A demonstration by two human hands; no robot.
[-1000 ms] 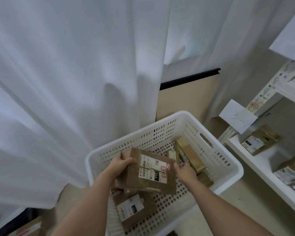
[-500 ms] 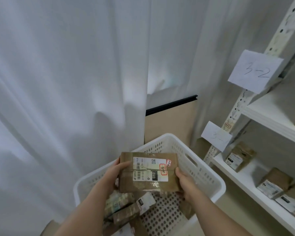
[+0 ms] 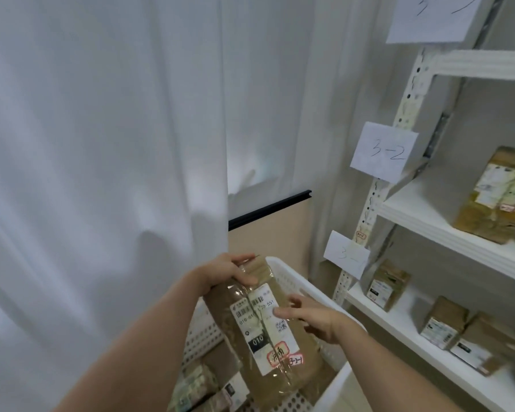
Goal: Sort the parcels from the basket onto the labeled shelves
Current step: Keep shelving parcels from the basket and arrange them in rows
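You are gripping the flat, tape-wrapped brown cardboard parcel [image 3: 265, 331] by its top edge with your left hand [image 3: 223, 270] above the white perforated plastic basket [image 3: 295, 281], right hand [image 3: 312, 318] resting open-fingered against its face; it is looking light, stiff, tape-slick, best pinched at edges.

Left hand [image 3: 225, 270] raised ahead of the body, fingers curled over the far end of the parcel [image 3: 262, 331], thumb on its near face: a firm grip. Left forearm runs bare from lower left. Right hand [image 3: 312, 318] lies against the parcel's right side, fingers fairly straight, fingertips on its label. Right forearm enters from lower right, bare.
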